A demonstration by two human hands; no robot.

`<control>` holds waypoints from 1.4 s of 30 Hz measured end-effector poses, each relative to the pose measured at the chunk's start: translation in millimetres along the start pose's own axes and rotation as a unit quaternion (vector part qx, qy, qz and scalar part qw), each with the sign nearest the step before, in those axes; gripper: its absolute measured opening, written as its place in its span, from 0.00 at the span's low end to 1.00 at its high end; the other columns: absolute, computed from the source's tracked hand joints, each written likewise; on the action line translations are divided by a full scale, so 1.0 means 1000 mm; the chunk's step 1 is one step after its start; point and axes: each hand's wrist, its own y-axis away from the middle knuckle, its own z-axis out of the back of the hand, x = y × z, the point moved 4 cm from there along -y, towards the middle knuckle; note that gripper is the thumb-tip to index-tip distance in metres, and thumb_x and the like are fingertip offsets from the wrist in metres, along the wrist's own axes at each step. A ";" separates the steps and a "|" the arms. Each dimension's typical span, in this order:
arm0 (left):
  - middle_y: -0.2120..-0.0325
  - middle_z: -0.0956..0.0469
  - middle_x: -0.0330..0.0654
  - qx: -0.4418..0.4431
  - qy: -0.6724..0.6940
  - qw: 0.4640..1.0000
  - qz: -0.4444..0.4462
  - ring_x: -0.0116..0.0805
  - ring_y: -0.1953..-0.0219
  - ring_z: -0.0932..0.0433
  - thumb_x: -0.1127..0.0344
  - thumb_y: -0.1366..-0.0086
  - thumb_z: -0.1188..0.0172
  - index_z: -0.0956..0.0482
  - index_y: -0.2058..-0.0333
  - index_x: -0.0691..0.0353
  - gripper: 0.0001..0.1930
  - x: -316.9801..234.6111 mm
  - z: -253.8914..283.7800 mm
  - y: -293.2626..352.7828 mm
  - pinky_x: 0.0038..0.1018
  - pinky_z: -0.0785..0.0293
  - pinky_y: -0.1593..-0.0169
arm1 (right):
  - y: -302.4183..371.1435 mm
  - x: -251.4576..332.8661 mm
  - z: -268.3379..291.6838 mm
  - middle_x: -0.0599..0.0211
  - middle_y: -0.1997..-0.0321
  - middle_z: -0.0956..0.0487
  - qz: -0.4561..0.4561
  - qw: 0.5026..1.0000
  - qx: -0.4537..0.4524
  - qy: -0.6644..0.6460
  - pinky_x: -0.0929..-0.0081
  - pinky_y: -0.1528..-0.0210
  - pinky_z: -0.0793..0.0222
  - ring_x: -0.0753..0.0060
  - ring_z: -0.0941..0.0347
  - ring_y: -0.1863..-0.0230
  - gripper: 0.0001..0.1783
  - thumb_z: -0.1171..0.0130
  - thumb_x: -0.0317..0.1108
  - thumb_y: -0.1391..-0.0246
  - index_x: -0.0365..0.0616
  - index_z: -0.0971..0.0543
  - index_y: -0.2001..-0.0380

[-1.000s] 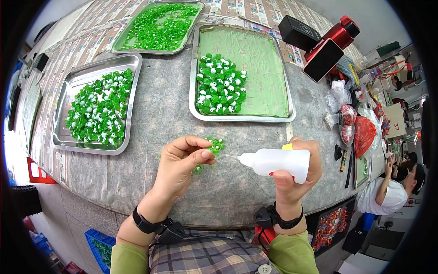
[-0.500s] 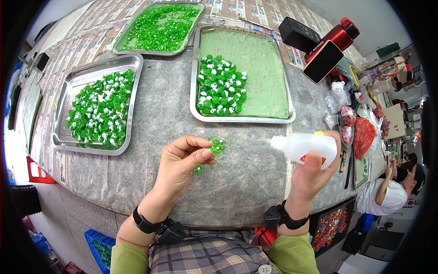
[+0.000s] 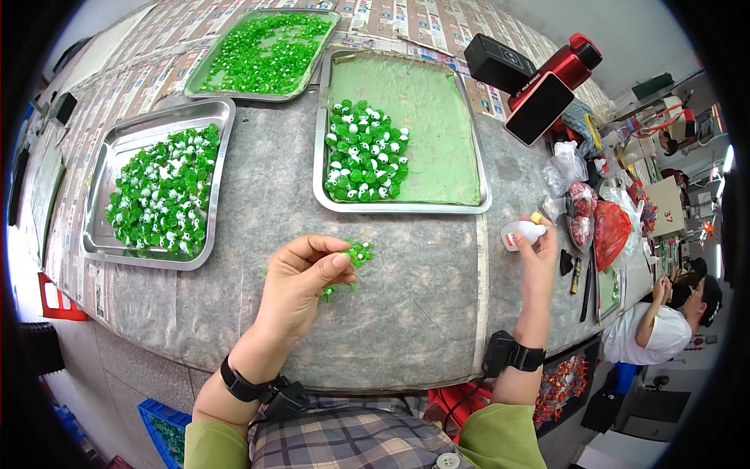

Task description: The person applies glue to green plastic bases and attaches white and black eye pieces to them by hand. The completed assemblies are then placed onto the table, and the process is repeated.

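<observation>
My left hand is closed in a pinch above the grey table cover, with small green plastic pieces with white dots at its fingertips. At least one seems held; the fingers partly hide it. A few more green pieces lie just below that hand. Off to the right, my right hand grips a small white squeeze bottle with a yellow part at its top, now tilted. Beyond the hands, a metal tray with a green lining carries green pieces with white eye-like balls on its left half.
A metal tray of similar eye pieces stands at left; behind it is another tray of small green pieces. Back right are a black box, a phone and a red bottle. A red bag lies at right; another person sits beyond.
My right hand has moved right and away from the left hand, turning the squeeze bottle. My left hand keeps its pinch. The whole view has shifted slightly.
</observation>
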 end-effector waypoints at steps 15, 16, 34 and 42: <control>0.77 0.27 0.38 -0.009 0.001 1.000 0.003 0.24 0.75 0.28 0.72 0.48 0.45 0.28 0.69 0.65 0.06 -0.001 0.001 -0.001 0.20 0.29 0.68 | -0.017 0.090 -0.174 0.62 0.72 0.29 0.317 0.882 0.269 0.219 0.71 0.65 0.37 0.61 0.33 0.66 0.08 0.47 0.25 0.64 0.40 0.30 0.74; 0.77 0.27 0.38 -0.005 -0.001 1.000 0.004 0.24 0.75 0.28 0.72 0.48 0.45 0.28 0.69 0.65 0.06 -0.002 0.000 -0.001 0.20 0.29 0.68 | -0.017 0.090 -0.179 0.62 0.71 0.30 0.338 0.860 0.286 0.255 0.70 0.64 0.38 0.60 0.34 0.65 0.10 0.47 0.24 0.64 0.40 0.31 0.73; 0.73 0.26 0.42 0.072 0.047 0.996 0.017 0.29 0.69 0.27 0.72 0.48 0.45 0.29 0.70 0.65 0.06 0.004 -0.010 0.002 0.24 0.28 0.66 | 0.082 0.083 -0.148 0.69 0.64 0.31 -0.168 0.830 0.392 -0.360 0.84 0.57 0.38 0.81 0.35 0.61 0.19 0.48 0.22 0.57 0.38 0.34 0.58; 0.73 0.26 0.42 0.070 0.030 0.997 0.007 0.29 0.70 0.26 0.73 0.48 0.46 0.29 0.70 0.66 0.06 0.005 -0.010 0.003 0.24 0.27 0.65 | 0.084 0.075 -0.150 0.67 0.68 0.26 -0.253 0.795 0.399 -0.380 0.83 0.63 0.35 0.80 0.31 0.67 0.13 0.45 0.26 0.57 0.37 0.28 0.65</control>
